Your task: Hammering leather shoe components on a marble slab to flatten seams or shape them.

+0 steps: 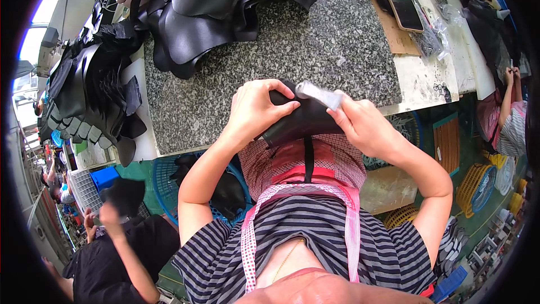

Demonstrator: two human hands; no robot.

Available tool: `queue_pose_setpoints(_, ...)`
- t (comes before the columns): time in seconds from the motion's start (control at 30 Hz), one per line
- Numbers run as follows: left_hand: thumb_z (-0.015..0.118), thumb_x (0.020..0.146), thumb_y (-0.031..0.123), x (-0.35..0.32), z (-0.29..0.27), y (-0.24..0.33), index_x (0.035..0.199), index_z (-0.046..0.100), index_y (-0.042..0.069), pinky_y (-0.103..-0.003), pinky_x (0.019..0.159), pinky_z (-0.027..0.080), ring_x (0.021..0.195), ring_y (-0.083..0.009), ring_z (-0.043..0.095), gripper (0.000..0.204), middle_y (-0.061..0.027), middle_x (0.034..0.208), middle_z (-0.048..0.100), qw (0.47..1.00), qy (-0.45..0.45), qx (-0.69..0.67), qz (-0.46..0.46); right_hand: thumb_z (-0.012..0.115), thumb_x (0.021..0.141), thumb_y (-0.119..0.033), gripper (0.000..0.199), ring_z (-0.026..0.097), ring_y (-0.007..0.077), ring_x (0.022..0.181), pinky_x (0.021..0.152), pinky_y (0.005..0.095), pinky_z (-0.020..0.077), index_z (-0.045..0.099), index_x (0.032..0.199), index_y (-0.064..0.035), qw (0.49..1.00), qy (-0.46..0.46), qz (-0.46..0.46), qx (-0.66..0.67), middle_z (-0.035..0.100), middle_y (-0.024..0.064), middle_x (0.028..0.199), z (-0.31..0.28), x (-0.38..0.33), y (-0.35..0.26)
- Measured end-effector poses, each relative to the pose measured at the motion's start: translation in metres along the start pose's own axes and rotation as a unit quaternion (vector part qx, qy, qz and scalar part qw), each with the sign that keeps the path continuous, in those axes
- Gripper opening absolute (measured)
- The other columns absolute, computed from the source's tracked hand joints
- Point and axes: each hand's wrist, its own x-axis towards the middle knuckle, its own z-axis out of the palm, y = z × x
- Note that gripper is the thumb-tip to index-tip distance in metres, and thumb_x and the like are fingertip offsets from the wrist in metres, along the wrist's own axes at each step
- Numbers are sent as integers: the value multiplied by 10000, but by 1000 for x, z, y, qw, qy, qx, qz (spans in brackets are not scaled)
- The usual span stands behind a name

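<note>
A black leather piece (301, 124) lies folded over the near edge of the stone slab, hanging toward my lap. My left hand (256, 107) is closed on its upper left edge, thumb and forefinger pinching it close to the fold. In my right hand (365, 126) is a short silver hammer (319, 95), smeared by motion. Its rounded head is at the top edge of the leather, just right of my left fingertips. Whether the head touches the leather I cannot tell.
Black leather pieces (197, 22) pile up on the speckled stone slab (337, 39), and more (95, 79) stack at left. A phone (402, 3) lies at far right. Below are a blue basket (163, 183) and yellow baskets (471, 188). A co-worker in black (124, 253) is at lower left.
</note>
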Motion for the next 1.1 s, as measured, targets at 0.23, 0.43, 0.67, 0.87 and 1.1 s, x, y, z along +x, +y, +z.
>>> queue_pose_setpoints(0.23,897,782,282,1,3,-6,966,768,67,-383,809,574,871,-274,757,311,-135,911,772,999,13,12,35,529,1097,-242,249,672,503,780,656,577,493,488,1115,2,998,12,51,35,664,268,763,9,-4,2)
queue_pose_setpoints(0.43,903,775,255,-32,3,-19,966,709,79,-382,797,568,870,-300,744,324,-102,919,753,994,85,49,56,529,1095,-255,258,667,513,803,677,586,508,492,1098,0,998,13,38,37,674,291,798,24,-1,6)
queue_pose_setpoints(0.67,892,785,256,-35,10,-25,930,714,71,-387,798,555,871,-293,732,294,-97,923,744,994,96,26,49,533,1095,-233,236,660,509,777,649,569,492,492,1084,-1,999,32,1,30,665,274,781,7,4,1)
queue_pose_setpoints(0.87,860,813,302,-35,8,-26,951,710,94,-425,810,550,928,-326,722,291,-92,946,731,996,75,19,36,557,1083,-240,245,658,520,777,644,567,497,487,1102,-5,999,-14,40,31,651,268,748,11,4,-14)
queue_pose_setpoints(1.1,851,831,282,-40,16,-27,971,707,98,-412,711,535,708,-286,684,272,-88,922,705,993,101,16,59,558,1082,-238,249,665,498,751,640,553,511,483,1060,-2,987,127,-69,71,646,255,745,12,10,-13)
